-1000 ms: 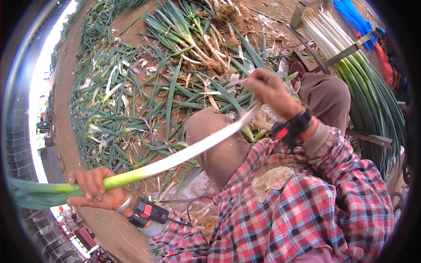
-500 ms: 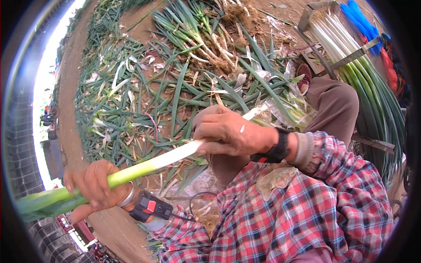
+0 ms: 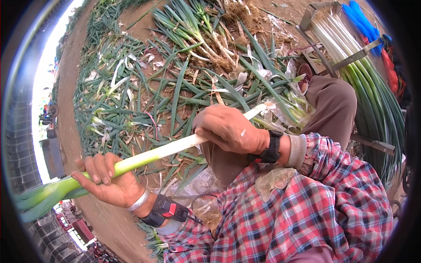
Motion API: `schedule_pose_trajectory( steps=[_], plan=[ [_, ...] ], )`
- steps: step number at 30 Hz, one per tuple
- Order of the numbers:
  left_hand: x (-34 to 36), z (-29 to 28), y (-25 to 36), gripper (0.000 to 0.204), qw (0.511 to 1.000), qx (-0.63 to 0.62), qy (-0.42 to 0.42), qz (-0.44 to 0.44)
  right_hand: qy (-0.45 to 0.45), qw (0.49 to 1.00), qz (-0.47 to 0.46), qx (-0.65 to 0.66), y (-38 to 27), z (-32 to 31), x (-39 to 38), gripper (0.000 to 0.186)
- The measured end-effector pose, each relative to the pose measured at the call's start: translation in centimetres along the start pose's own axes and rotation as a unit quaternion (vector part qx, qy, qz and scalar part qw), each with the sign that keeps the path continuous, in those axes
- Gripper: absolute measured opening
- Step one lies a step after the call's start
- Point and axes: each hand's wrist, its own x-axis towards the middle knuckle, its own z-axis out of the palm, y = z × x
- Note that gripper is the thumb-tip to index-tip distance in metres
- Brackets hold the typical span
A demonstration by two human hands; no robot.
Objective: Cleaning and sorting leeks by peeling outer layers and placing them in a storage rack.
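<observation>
One long leek [image 3: 160,151] stretches slantwise across my lap, its white root end up at the right and its green leaves out at the far left. My left hand [image 3: 109,179] is wrapped round the pale green part, with the thumb along the underside. Round the white shank, over my knee, my right hand [image 3: 230,129] is closed, and the white tip sticks out beyond it. Part of the shank is hidden under the right hand's fingers.
Cut leaves and peelings [image 3: 118,101] cover the ground ahead. A bunch of untrimmed leeks [image 3: 188,30] with roots lies at the top. To the right, a metal rack [image 3: 357,57] holds cleaned leeks [image 3: 366,87]. Blue bags [image 3: 359,19] lie behind it.
My left hand has turned, so its palm and thumb now show more, and it sits slightly higher on the leek. The right hand's fingers have curled further round the white shank.
</observation>
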Motion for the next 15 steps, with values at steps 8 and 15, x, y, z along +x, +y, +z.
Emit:
schedule_pose_trajectory(
  steps=[8, 15],
  plan=[
    [-0.1, -0.9, 0.6, 0.017, 0.999, 0.022, -0.025, 0.007, 0.123, 0.931, 0.279, 0.201, 5.1, -5.9, -0.9, 0.020],
    [0.0, -1.2, 0.9, 0.018, 0.999, -0.034, -0.027, -0.003, -0.063, 0.979, 0.178, 0.079, 2.7, -6.5, -3.9, 0.021]
  ],
)
